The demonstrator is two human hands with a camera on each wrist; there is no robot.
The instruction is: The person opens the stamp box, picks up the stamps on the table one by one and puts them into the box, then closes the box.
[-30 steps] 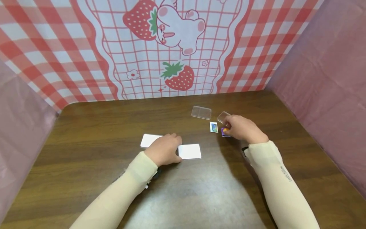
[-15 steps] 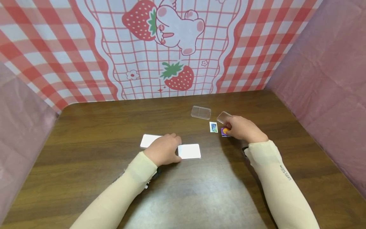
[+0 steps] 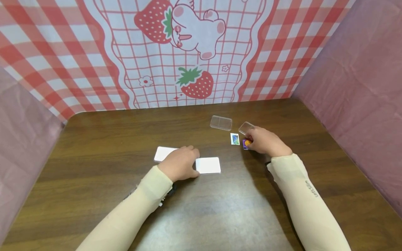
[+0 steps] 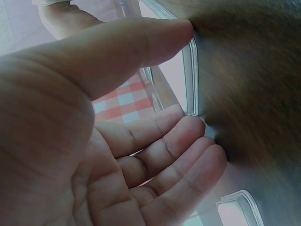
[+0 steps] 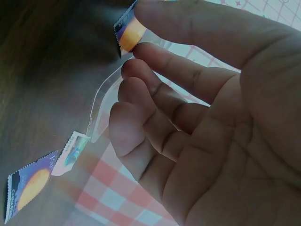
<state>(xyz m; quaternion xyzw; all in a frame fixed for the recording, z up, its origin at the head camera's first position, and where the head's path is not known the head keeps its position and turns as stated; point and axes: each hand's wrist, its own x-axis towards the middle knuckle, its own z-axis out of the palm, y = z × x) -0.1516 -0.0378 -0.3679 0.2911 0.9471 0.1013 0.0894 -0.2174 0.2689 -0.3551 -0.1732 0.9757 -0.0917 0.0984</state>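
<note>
My left hand (image 3: 180, 163) spans the left end of a thin clear case with a white face (image 3: 208, 165). In the left wrist view the thumb and forefinger hold opposite edges of that case (image 4: 181, 89). A second white-faced case (image 3: 164, 153) lies left of it, partly behind the hand. My right hand (image 3: 267, 141) has its thumb and forefinger pinching the edges of a purple postage stamp with an orange disc (image 5: 130, 35). A white-bordered blue-green stamp (image 3: 235, 138) lies just left of it. Another purple-and-orange stamp (image 5: 33, 186) and a blue-green one (image 5: 71, 153) show in the right wrist view.
One clear, thin plastic piece (image 3: 221, 122) lies toward the back of the wooden table (image 3: 119, 132). Another clear piece (image 3: 246, 128) sits partly behind the right fingers. A red-checked strawberry curtain (image 3: 198, 85) hangs behind, with a pink cloth (image 3: 348, 104) at right.
The right thumb has shifted slightly, showing more of the purple stamp's orange disc. The left hand and the white-faced cases stay in place.
</note>
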